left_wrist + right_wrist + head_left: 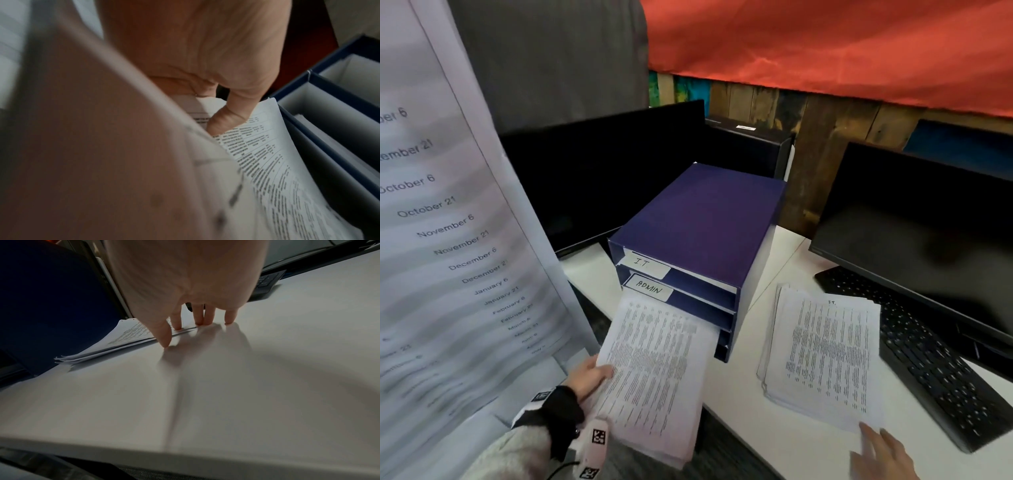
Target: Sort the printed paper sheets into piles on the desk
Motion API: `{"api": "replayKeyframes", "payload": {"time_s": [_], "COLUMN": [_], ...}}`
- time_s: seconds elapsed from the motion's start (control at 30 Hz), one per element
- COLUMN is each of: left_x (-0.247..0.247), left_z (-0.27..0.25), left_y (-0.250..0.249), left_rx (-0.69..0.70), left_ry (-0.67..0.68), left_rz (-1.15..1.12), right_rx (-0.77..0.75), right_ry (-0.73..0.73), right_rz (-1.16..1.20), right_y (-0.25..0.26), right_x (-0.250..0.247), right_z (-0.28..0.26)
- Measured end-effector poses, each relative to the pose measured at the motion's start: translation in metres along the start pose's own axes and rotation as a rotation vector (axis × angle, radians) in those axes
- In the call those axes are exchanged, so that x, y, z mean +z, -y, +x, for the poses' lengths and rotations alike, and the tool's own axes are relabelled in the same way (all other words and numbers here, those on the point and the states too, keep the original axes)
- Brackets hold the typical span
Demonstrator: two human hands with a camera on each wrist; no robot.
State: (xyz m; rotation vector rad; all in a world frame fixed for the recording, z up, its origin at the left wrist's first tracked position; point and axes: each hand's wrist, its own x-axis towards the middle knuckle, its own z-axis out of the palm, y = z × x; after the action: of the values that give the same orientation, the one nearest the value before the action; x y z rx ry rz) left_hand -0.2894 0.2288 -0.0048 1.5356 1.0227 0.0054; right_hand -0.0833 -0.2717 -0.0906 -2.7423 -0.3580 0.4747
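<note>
My left hand point(599, 377) grips a stack of printed sheets point(654, 377) by its left edge, thumb on top. The stack's far end sits at the mouth of the slot below the ADMIN label of a blue letter tray point(698, 233). In the left wrist view the left hand point(222, 116) pinches the printed stack point(267, 162) beside the blue letter tray point(339, 100). A second pile headed I.T. point(825, 353) lies on the white desk point(774, 431). My right hand point(876, 442) rests with straight fingers at its near corner; the fingertips point(179, 327) touch the I.T. pile point(127, 335) and the desk point(226, 386).
A large sheet listing dates point(448, 222) hangs close to the camera at the left and hides that side. Dark monitors point(592, 178) point(928, 240) stand behind the tray and at the right. A black keyboard point(928, 359) lies right of the I.T. pile.
</note>
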Motion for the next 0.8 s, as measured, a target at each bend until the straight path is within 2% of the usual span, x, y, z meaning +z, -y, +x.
{"api": "replayKeyframes", "payload": {"time_s": [0.07,0.13,0.2,0.27,0.4,0.53,0.6,0.67,0.73,0.77,0.8], "left_x": [0.009,0.02,0.027,0.033,0.041,0.035,0.037,0.037,0.031,0.026,0.022], "left_z": [0.008,0.014,0.027,0.049,0.089,0.116,0.098,0.072,0.047,0.041,0.04], "left_y": [-0.012,-0.031,-0.051,-0.072,-0.107,-0.095,-0.1,-0.104,-0.104,-0.101,-0.097], "left_rx": [-0.009,0.009,0.039,0.067,0.145,0.123,0.077,-0.058,-0.196,-0.212,-0.196], "left_ry": [0.067,0.088,0.088,0.028,-0.148,-0.226,-0.238,-0.154,0.03,0.11,0.13], "left_rz": [0.055,0.061,0.02,0.019,0.163,0.189,0.221,0.19,-0.009,-0.072,-0.109], "right_rx": [0.034,0.006,-0.011,-0.019,-0.05,-0.088,-0.169,-0.231,-0.187,-0.162,-0.145], "right_ry": [-0.033,-0.105,-0.067,-0.034,-0.044,-0.19,-0.317,-0.408,-0.53,-0.578,-0.603], "right_rz": [0.069,0.115,0.219,0.26,0.31,0.308,0.233,0.177,0.228,0.236,0.242], "right_y": [0.014,0.008,0.0,-0.024,-0.019,0.008,0.013,0.018,0.029,0.034,0.041], "right_x": [-0.012,-0.005,0.006,0.025,0.018,0.003,0.002,-0.003,-0.009,-0.011,-0.016], "right_z": [-0.009,-0.002,0.004,0.013,0.014,0.001,0.0,-0.004,-0.009,-0.011,-0.014]}}
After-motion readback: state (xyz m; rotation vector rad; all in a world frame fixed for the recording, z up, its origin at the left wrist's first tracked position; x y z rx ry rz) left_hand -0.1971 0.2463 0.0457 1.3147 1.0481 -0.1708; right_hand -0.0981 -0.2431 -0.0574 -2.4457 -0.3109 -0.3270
